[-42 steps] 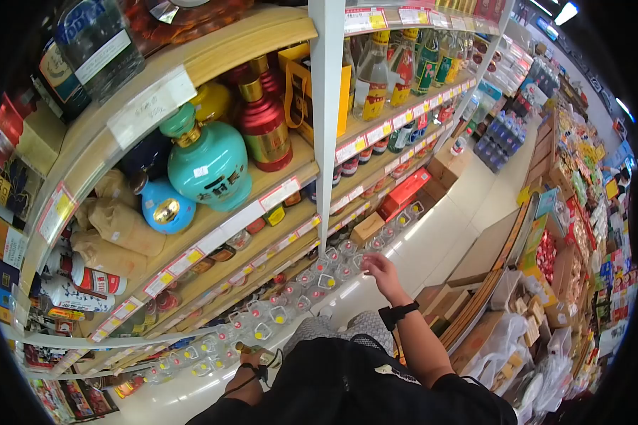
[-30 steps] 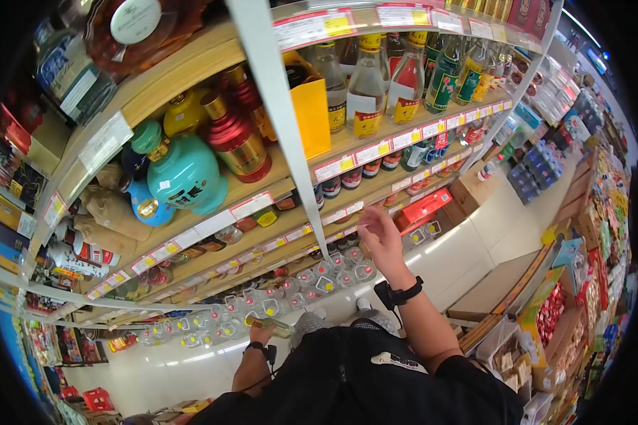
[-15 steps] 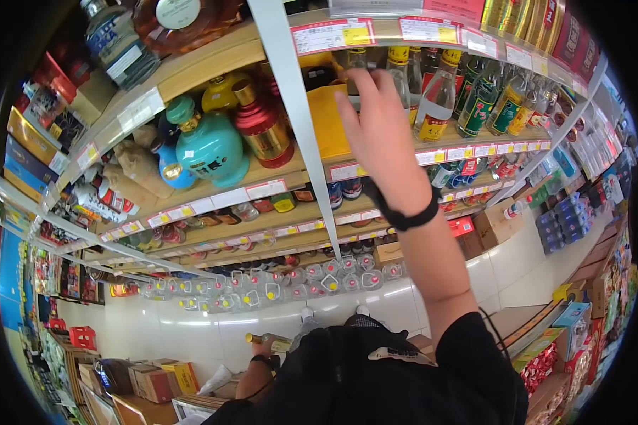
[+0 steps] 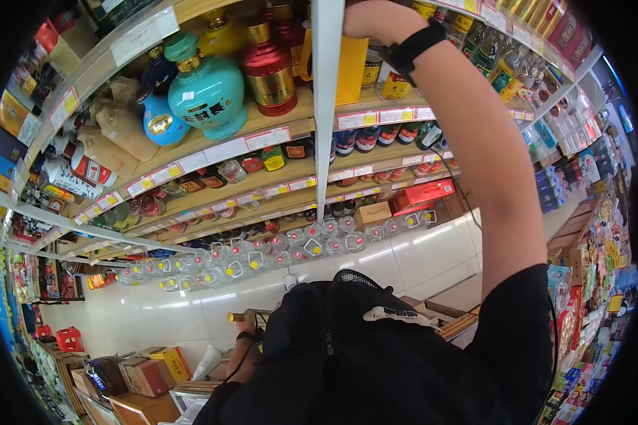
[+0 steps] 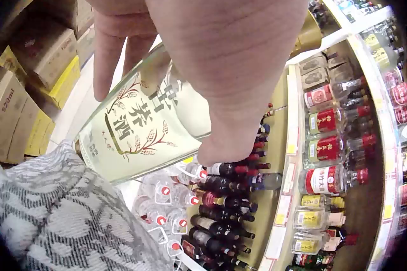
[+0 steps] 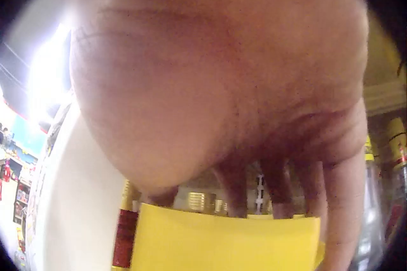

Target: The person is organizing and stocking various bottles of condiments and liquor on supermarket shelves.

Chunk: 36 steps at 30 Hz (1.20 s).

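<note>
Gripping with the left hand (image 5: 210, 48) a pale green bottle (image 5: 149, 125), curling fingers and thumb round its body, keeping it low beside the body and just above grey patterned fabric (image 5: 57, 220). Showing the label and the grip in the left wrist view only; showing in the head view little more than the gold cap by the wrist. Reaching up with the right hand (image 6: 216, 93) to a high shelf (image 4: 262, 138), dipping the fingers behind the top edge of a yellow carton (image 6: 222, 245); hiding the fingertips there, so impossible to tell whether pinching anything. Cropping that hand at the top of the head view, showing instead a black wristband (image 4: 411, 46) and, left of a white upright (image 4: 326, 106), a red jar (image 4: 269, 71) beside a teal jar (image 4: 209, 92).
</note>
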Motion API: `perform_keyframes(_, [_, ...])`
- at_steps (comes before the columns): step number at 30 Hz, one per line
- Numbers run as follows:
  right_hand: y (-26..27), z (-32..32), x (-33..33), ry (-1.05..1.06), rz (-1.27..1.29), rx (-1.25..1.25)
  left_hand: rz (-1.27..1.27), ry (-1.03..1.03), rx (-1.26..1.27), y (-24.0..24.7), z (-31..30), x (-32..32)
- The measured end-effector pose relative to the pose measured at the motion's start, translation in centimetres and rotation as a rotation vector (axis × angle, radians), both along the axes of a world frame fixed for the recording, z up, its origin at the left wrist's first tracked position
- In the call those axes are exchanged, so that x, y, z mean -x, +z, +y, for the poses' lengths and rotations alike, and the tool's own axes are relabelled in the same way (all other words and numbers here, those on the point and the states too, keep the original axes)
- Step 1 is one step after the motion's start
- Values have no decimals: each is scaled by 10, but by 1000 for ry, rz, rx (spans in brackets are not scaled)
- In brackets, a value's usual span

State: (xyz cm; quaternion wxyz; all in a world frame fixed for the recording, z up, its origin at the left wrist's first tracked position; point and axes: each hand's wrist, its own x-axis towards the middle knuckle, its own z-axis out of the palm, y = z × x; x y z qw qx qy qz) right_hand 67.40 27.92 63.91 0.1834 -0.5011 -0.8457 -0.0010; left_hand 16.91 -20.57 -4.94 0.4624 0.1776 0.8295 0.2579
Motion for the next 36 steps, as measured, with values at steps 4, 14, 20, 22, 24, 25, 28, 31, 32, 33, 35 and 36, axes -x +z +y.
perform_keyframes(4, [27,-61,21,45,104,152,34,-133,90,22,15,7])
perform_keyframes(14, [16,-41,38,34,34,43,41,-92,-155,-5,21,25])
perform_keyframes(20, [12,-35,22,22,18,-12,-81,-12,-86,23,5,28])
perform_keyframes(22, [12,-30,21,16,18,-24,-68,-81,-102,23,3,30])
perform_keyframes(24, [8,-42,2,10,19,-37,-79,-39,-35,19,11,32])
perform_keyframes(25, [9,-34,-1,7,20,-44,-90,4,33,14,15,33])
perform_keyframes(28, [8,-23,9,-2,21,-63,-100,-10,-1,-18,1,47])
perform_keyframes(31, [5,-26,-8,-18,24,-81,-38,-43,28,-12,3,42])
perform_keyframes(32, [6,-19,-12,12,21,-111,-41,-28,40,-9,5,38])
perform_keyframes(33, [7,-13,-14,12,22,-113,-41,-28,38,-22,5,40])
perform_keyframes(35, [9,-5,-13,-107,56,19,-63,-46,-19,-55,6,48])
perform_keyframes(36, [14,-13,-8,-104,104,53,-62,-46,-21,-55,6,48])
